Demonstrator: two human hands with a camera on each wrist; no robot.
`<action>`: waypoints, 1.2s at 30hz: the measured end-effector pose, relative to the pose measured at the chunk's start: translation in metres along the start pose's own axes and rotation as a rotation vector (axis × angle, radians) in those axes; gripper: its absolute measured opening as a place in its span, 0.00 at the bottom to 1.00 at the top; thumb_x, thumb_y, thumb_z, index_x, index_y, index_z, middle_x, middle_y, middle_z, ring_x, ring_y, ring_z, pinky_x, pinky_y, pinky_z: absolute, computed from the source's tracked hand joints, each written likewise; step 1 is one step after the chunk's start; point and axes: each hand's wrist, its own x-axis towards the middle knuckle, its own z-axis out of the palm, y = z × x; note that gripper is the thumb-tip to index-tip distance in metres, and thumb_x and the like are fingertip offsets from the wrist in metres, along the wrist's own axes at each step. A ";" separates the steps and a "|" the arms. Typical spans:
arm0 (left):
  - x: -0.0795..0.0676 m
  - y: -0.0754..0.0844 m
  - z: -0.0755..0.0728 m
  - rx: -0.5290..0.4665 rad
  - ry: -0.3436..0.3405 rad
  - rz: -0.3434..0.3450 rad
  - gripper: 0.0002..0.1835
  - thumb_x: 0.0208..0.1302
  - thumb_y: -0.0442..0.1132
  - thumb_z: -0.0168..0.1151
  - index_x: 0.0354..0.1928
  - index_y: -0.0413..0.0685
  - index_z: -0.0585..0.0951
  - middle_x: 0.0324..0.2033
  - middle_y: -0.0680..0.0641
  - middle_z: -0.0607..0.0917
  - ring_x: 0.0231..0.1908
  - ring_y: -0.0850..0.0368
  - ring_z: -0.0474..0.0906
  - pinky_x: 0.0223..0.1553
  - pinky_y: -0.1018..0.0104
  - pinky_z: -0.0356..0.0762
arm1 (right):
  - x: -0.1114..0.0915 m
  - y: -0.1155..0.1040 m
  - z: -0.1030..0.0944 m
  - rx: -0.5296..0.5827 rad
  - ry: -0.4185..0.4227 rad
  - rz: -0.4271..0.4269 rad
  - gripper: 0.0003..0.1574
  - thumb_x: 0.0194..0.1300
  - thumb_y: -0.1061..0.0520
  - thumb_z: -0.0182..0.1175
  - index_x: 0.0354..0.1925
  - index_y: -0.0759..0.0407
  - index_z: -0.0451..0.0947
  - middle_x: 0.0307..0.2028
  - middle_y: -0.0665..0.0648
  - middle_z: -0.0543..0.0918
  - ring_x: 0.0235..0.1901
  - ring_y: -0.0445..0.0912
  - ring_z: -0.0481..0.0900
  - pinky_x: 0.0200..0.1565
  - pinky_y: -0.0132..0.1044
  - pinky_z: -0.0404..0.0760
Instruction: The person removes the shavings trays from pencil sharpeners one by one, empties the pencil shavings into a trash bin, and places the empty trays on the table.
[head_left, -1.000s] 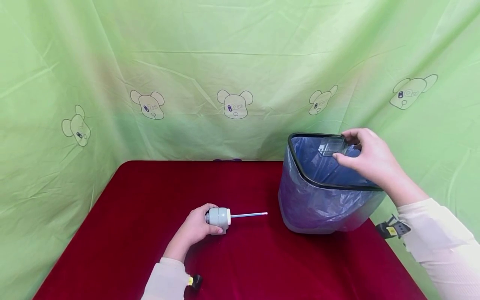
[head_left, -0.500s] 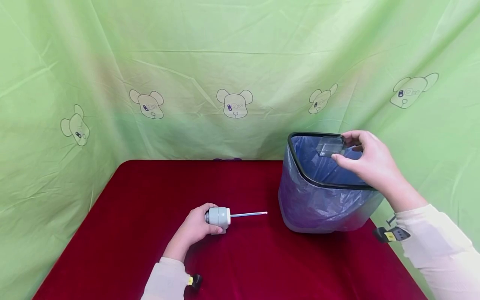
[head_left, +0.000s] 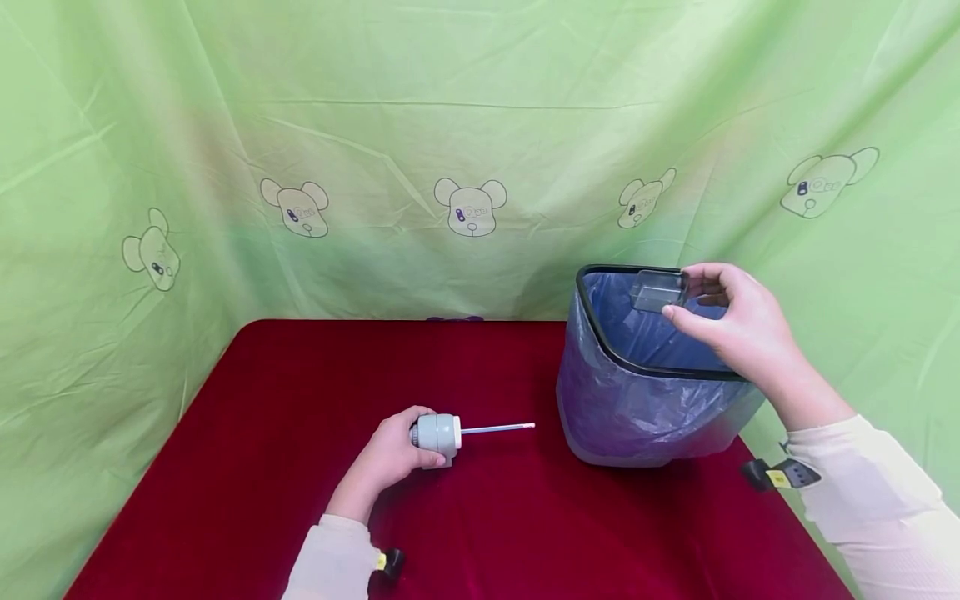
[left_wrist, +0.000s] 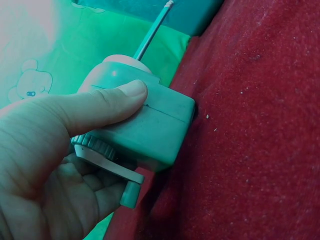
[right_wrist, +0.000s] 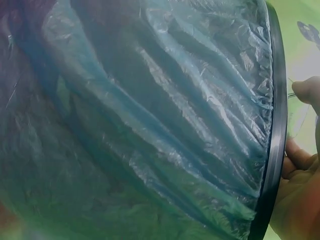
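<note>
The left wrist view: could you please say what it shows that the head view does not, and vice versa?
Only the left wrist view shows a crank handle. Only the head view shows the right hand, the clear plastic container it holds and the black bin rim. Both show the left hand gripping a pencil sharpener, a pencil, red cloth and green curtain.

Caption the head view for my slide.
Left hand grips a pencil sharpener; right hand holds a clear tray over a lined bin.
</note>
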 end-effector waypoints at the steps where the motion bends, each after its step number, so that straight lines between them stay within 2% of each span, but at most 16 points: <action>1: 0.000 0.000 0.000 0.003 0.000 0.000 0.35 0.43 0.39 0.86 0.56 0.53 0.80 0.42 0.52 0.84 0.39 0.55 0.78 0.44 0.57 0.77 | 0.000 0.000 0.000 0.004 0.001 0.000 0.36 0.64 0.45 0.72 0.64 0.56 0.73 0.52 0.53 0.79 0.44 0.33 0.76 0.46 0.18 0.69; 11: -0.001 0.000 -0.001 0.000 -0.011 -0.003 0.35 0.44 0.39 0.86 0.57 0.53 0.80 0.43 0.51 0.84 0.40 0.54 0.78 0.45 0.56 0.77 | 0.001 -0.003 0.002 0.067 0.008 0.019 0.36 0.64 0.47 0.72 0.65 0.57 0.73 0.48 0.45 0.79 0.43 0.28 0.77 0.45 0.15 0.70; 22: 0.000 0.000 -0.001 0.000 -0.009 -0.001 0.35 0.44 0.39 0.86 0.57 0.53 0.80 0.42 0.51 0.84 0.40 0.54 0.78 0.44 0.56 0.78 | 0.001 -0.011 0.007 0.128 0.032 0.025 0.32 0.64 0.49 0.72 0.62 0.56 0.74 0.43 0.34 0.80 0.41 0.28 0.79 0.42 0.17 0.73; 36: 0.000 -0.002 0.000 0.006 -0.012 -0.003 0.35 0.44 0.40 0.86 0.57 0.53 0.80 0.43 0.50 0.84 0.41 0.53 0.78 0.44 0.56 0.78 | 0.000 -0.019 0.017 0.242 0.026 -0.011 0.28 0.66 0.54 0.71 0.61 0.59 0.75 0.42 0.36 0.82 0.42 0.32 0.81 0.44 0.19 0.75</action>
